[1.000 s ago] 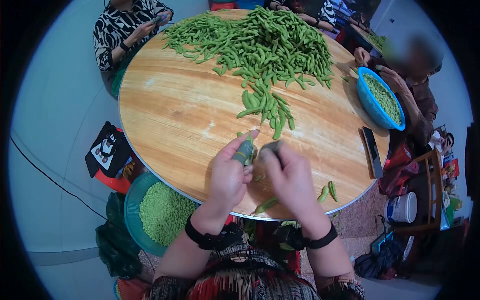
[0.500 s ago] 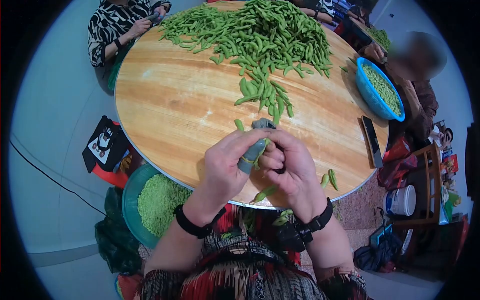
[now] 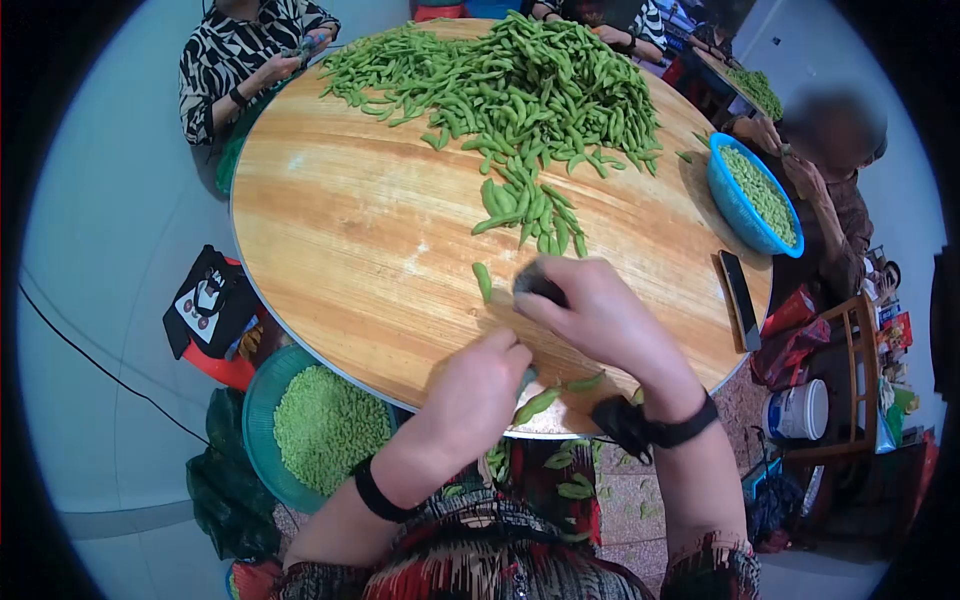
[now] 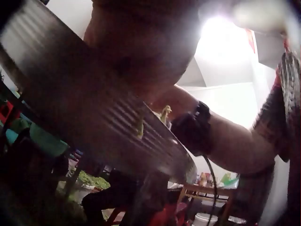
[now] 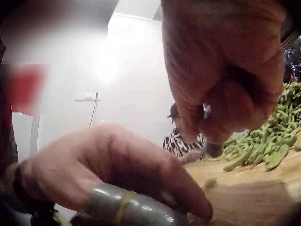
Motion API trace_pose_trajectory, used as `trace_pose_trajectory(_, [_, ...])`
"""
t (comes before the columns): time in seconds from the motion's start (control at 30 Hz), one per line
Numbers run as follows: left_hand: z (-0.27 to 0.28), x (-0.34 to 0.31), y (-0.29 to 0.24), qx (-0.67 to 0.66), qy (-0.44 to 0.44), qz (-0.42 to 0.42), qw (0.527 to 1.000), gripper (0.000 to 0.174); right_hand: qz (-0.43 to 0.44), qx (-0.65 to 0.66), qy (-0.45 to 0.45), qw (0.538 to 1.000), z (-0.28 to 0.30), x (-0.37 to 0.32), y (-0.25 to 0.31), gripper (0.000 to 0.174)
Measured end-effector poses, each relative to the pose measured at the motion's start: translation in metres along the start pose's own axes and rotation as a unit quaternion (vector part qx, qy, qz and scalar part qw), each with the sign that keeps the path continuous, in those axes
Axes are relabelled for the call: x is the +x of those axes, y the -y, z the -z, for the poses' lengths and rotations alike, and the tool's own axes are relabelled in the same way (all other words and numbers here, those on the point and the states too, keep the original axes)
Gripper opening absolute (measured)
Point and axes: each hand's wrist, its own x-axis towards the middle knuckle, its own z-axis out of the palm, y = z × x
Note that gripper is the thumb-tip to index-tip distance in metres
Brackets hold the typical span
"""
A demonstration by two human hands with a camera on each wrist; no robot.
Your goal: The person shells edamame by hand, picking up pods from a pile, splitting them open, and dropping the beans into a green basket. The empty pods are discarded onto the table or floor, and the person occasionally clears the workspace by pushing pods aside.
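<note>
My left hand [image 3: 478,385] is low over the near table edge, back upward and fingers bent down. A grey cover [image 5: 131,207] with a yellow band sleeves its thumb, close beside the index finger in the right wrist view; I cannot tell whether anything lies between them. My right hand [image 3: 590,305] hovers farther forward, fingers curled in, a dark grey cover [image 3: 538,284] on a digit; nothing shows in its grasp. One green soybean pod [image 3: 482,282] lies just left of it. More pods, including a plump pod [image 3: 538,405], lie by the near edge.
A big pod heap [image 3: 560,100] covers the far side of the round wooden table [image 3: 330,220]. A blue basket [image 3: 727,205] of shelled beans and a phone [image 3: 738,300] are at right. A teal basin [image 3: 258,420] of beans stands below left. Other people sit around.
My hands were together around a pod half a second ago and are now apart. The left has dropped toward the near edge; the right has lifted away. One more pod shows near the edge.
</note>
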Motion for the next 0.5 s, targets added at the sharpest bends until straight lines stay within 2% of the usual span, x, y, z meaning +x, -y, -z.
trace_pose_trajectory(0.03, [-0.001,-0.001,-0.002,0.011,0.016,-0.013,1.000,0.012,0.001,0.001,-0.001,1.000,-0.009,0.014,0.001,0.026])
trace_pose_trajectory(0.1, [-0.001,-0.001,-0.004,0.022,0.010,-0.019,1.000,0.009,-0.057,-0.138,0.016,0.989,-0.026,0.035,0.003,0.023])
trace_pose_trajectory(0.17, [-0.001,0.000,-0.003,0.037,-0.007,-0.005,0.999,0.020,-0.036,-0.156,0.006,0.987,-0.043,0.042,-0.012,0.025])
trace_pose_trajectory(0.2, [-0.003,0.000,0.002,0.038,-0.011,-0.011,0.999,0.020,-0.014,-0.177,-0.004,0.984,-0.044,0.046,-0.017,0.027])
trace_pose_trajectory(0.23, [-0.006,-0.004,0.011,-0.154,-0.016,0.072,0.985,0.016,-0.013,-0.182,-0.009,0.983,-0.039,0.044,-0.018,0.027])
trace_pose_trajectory(0.27, [-0.004,-0.006,0.019,-0.340,-0.018,0.150,0.928,0.012,-0.027,-0.146,-0.015,0.989,-0.031,0.039,-0.019,0.029])
trace_pose_trajectory(0.3, [0.004,-0.004,0.026,-0.340,-0.018,0.145,0.929,0.012,-0.042,-0.109,-0.021,0.993,-0.024,0.033,-0.021,0.032])
trace_pose_trajectory(0.33, [0.015,-0.005,0.030,-0.570,-0.041,0.177,0.801,0.011,-0.044,-0.111,-0.024,0.993,-0.017,0.025,-0.022,0.032])
trace_pose_trajectory(0.37, [0.022,-0.004,0.031,-0.760,-0.060,0.199,0.615,0.010,-0.065,-0.048,-0.020,0.997,-0.011,0.016,-0.021,0.030])
trace_pose_trajectory(0.4, [0.023,-0.001,0.028,-0.783,-0.075,0.207,0.582,0.015,-0.086,0.016,-0.017,0.996,-0.007,0.007,-0.021,0.029])
trace_pose_trajectory(0.43, [0.024,0.001,0.024,-0.783,-0.072,0.207,0.582,0.015,-0.087,0.016,-0.019,0.996,-0.006,-0.001,-0.022,0.029])
trace_pose_trajectory(0.5, [0.024,0.005,0.017,-0.759,-0.060,0.197,0.618,0.018,-0.194,0.240,0.049,0.950,-0.005,-0.016,-0.024,0.032])
